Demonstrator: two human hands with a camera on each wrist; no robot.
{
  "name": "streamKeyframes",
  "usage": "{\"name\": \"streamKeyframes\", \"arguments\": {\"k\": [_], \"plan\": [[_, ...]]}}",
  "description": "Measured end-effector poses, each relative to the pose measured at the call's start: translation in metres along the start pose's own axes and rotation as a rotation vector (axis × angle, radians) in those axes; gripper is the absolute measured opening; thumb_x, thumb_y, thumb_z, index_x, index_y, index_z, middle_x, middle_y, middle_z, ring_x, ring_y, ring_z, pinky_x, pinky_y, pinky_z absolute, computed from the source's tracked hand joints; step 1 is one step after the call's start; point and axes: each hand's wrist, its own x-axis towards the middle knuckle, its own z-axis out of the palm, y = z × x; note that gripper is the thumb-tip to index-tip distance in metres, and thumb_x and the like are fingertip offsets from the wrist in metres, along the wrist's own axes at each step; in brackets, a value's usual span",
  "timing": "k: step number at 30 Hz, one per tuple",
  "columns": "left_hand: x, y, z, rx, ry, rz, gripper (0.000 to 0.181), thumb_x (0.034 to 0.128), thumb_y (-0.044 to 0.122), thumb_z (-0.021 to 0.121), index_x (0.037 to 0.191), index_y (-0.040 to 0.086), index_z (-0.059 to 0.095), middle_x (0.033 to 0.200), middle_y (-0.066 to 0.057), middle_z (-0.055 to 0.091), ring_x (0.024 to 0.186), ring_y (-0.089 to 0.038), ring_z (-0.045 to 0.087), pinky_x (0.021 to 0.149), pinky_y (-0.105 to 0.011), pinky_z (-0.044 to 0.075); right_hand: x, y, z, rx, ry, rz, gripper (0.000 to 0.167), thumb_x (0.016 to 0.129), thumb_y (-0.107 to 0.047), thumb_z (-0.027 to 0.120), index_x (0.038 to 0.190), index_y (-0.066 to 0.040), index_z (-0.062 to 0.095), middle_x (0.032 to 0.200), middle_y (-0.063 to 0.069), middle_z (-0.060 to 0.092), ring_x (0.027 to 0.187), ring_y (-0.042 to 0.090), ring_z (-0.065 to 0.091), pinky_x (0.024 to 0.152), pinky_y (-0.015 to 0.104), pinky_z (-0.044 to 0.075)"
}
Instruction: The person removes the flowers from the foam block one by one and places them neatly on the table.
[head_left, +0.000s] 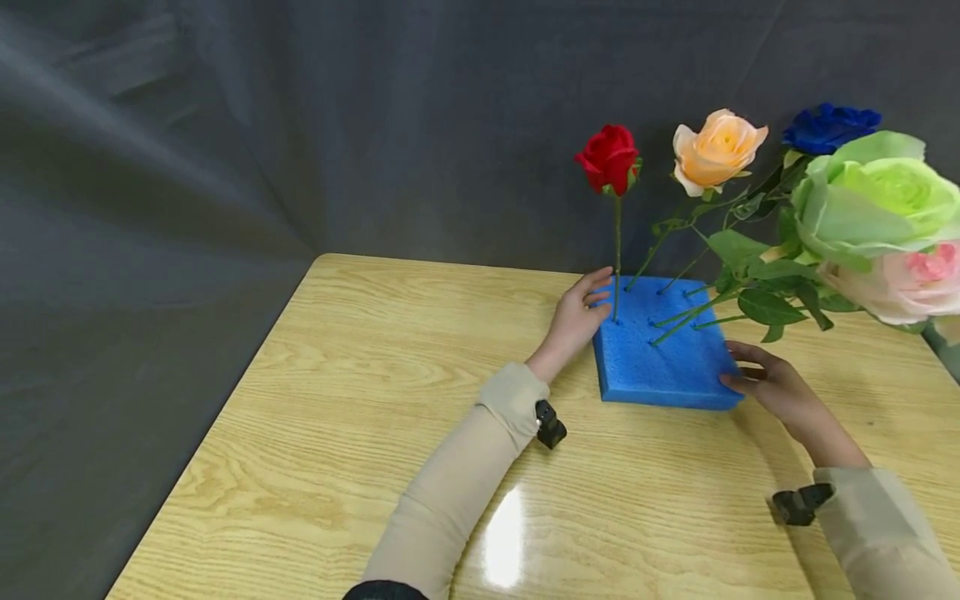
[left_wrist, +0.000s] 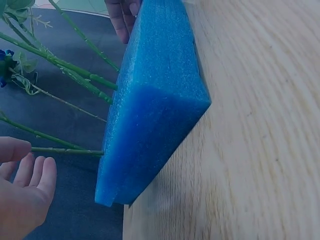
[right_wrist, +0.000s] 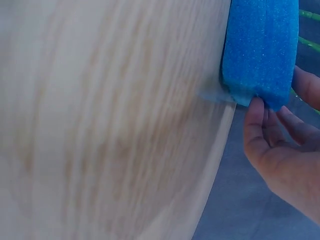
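A blue foam block (head_left: pixel 645 367) lies on the table with several artificial roses stuck in it by their green stems. A red rose (head_left: pixel 609 158) stands upright at the block's left. Beside that edge is my left hand (head_left: pixel 581 317), close to the red rose's stem; in the left wrist view, the left hand (left_wrist: pixel 25 190) has loosely bent fingers, apart from the foam. At the block's near right corner my right hand (head_left: pixel 776 387) grips the foam, thumb on top. The right wrist view shows the right hand (right_wrist: pixel 285 145) with fingertips against the blue foam (right_wrist: pixel 260 50).
A peach rose (head_left: pixel 716 150), a blue rose (head_left: pixel 828 127), a large green rose (head_left: pixel 873 200) and a pink rose (head_left: pixel 896 283) lean up and right over the block. The wooden table (head_left: pixel 337 400) ends before a dark grey cloth (head_left: pixel 435 133).
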Motion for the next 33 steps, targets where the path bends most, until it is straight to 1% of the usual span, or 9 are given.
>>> {"name": "streamKeyframes", "arguments": {"k": [7, 11, 14, 18, 22, 24, 26, 29, 33], "plan": [[0.001, -0.001, 0.002, 0.054, -0.014, 0.031, 0.04, 0.0968, 0.005, 0.053, 0.137, 0.007, 0.05, 0.133, -0.015, 0.057, 0.122, -0.027, 0.056, 0.09, -0.019, 0.052, -0.001, -0.002, 0.001, -0.043, 0.018, -0.01, 0.064, 0.1, -0.016, 0.049, 0.147, 0.013, 0.015, 0.144, 0.041, 0.021, 0.125, 0.06, 0.03, 0.069, 0.005, 0.039], [0.0, -0.002, 0.002, 0.073, -0.003, 0.057, 0.032, 0.0973, 0.012, 0.055, 0.128, 0.005, 0.057, 0.126, -0.014, 0.061, 0.116, -0.025, 0.058, 0.083, -0.014, 0.05, -0.001, -0.003, 0.002, -0.12, 0.029, -0.059, 0.059, 0.101, -0.013, 0.047, 0.145, 0.015, 0.019, 0.142, 0.044, 0.018, 0.122, 0.062, 0.03, 0.083, 0.038, 0.054], [0.0, -0.003, 0.002, 0.078, 0.018, 0.069, 0.027, 0.097, 0.014, 0.056, 0.122, 0.003, 0.06, 0.122, -0.014, 0.063, 0.112, -0.025, 0.06, 0.082, -0.013, 0.049, -0.001, -0.002, 0.006, -0.196, 0.054, -0.169, 0.052, 0.1, -0.006, 0.045, 0.14, 0.021, 0.025, 0.141, 0.046, 0.017, 0.121, 0.064, 0.028, 0.088, 0.067, 0.04], [-0.001, -0.004, 0.001, 0.062, 0.053, 0.027, 0.025, 0.0971, 0.017, 0.057, 0.119, 0.005, 0.062, 0.12, -0.013, 0.064, 0.109, -0.025, 0.062, 0.081, -0.014, 0.05, -0.002, 0.0, 0.011, -0.304, 0.067, -0.323, 0.046, 0.1, -0.001, 0.041, 0.138, 0.022, 0.028, 0.149, 0.04, 0.014, 0.131, 0.062, 0.019, 0.098, 0.067, 0.03], [-0.001, -0.005, 0.0, 0.045, 0.071, -0.001, 0.024, 0.0976, 0.02, 0.056, 0.118, 0.007, 0.062, 0.119, -0.011, 0.063, 0.109, -0.024, 0.062, 0.08, -0.016, 0.049, -0.001, 0.002, 0.017, -0.323, 0.028, -0.413, 0.047, 0.102, -0.001, 0.033, 0.143, 0.019, 0.02, 0.153, 0.037, 0.006, 0.145, 0.047, 0.0, 0.12, 0.017, 0.005], [-0.001, -0.007, -0.001, 0.033, 0.074, 0.002, 0.024, 0.0977, 0.02, 0.056, 0.117, 0.007, 0.062, 0.119, -0.012, 0.063, 0.109, -0.024, 0.062, 0.081, -0.017, 0.05, -0.001, 0.002, 0.018, -0.303, -0.004, -0.4, 0.052, 0.103, -0.006, 0.034, 0.145, 0.017, 0.015, 0.153, 0.038, 0.003, 0.145, 0.045, -0.005, 0.119, 0.016, -0.003], [-0.001, -0.007, -0.001, 0.021, 0.076, 0.008, 0.023, 0.0978, 0.019, 0.055, 0.117, 0.006, 0.061, 0.118, -0.012, 0.062, 0.109, -0.025, 0.062, 0.083, -0.017, 0.05, -0.001, 0.0, 0.019, -0.296, -0.038, -0.348, 0.059, 0.104, -0.016, 0.037, 0.147, 0.014, 0.009, 0.154, 0.037, -0.002, 0.145, 0.045, -0.01, 0.124, 0.036, -0.002], [-0.002, -0.008, -0.002, 0.006, 0.076, 0.023, 0.023, 0.0982, 0.018, 0.055, 0.116, 0.005, 0.06, 0.119, -0.014, 0.062, 0.111, -0.025, 0.06, 0.087, -0.019, 0.051, -0.001, -0.003, 0.021, -0.326, -0.074, -0.268, 0.074, 0.103, -0.031, 0.043, 0.15, 0.007, 0.001, 0.156, 0.032, -0.009, 0.141, 0.053, -0.011, 0.11, 0.071, -0.003], [-0.002, -0.008, -0.002, -0.013, 0.086, 0.035, 0.021, 0.098, 0.016, 0.055, 0.114, 0.002, 0.059, 0.119, -0.015, 0.061, 0.112, -0.025, 0.06, 0.092, -0.022, 0.051, -0.003, -0.001, 0.026, -0.409, -0.044, -0.281, 0.081, 0.1, -0.037, 0.048, 0.152, 0.002, -0.001, 0.157, 0.028, -0.009, 0.144, 0.047, -0.012, 0.112, 0.069, -0.007]]}}
